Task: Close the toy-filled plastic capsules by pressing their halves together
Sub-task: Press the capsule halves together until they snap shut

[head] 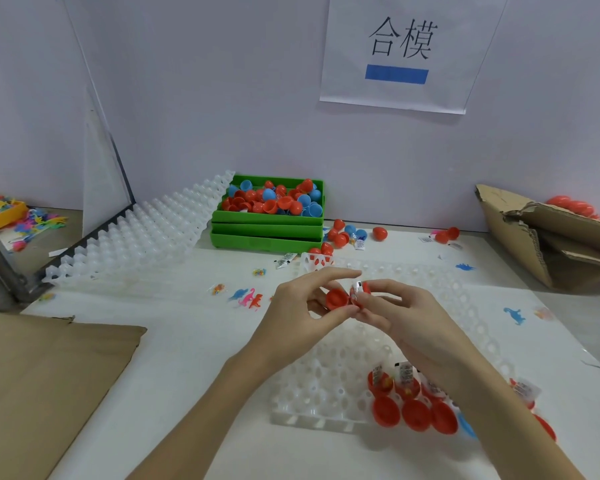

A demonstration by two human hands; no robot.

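Above the white capsule tray [326, 386], my left hand [298, 306] pinches an open red capsule half [336, 298] with its hollow facing me. My right hand [395, 310] grips the other red half [365, 289], which holds a small wrapped packet [357, 287]. The two halves touch at one edge and stand apart like an open shell. Several open red capsules [402, 407] with packets in them sit in the tray's near right corner, partly hidden by my right forearm.
A green bin [267, 225] of red and blue capsule halves stands at the back. A stack of white trays [146, 233] leans at left. Cardboard [39, 382] lies near left, a torn box [541, 237] at right. Loose toy dinosaurs [250, 299] dot the table.
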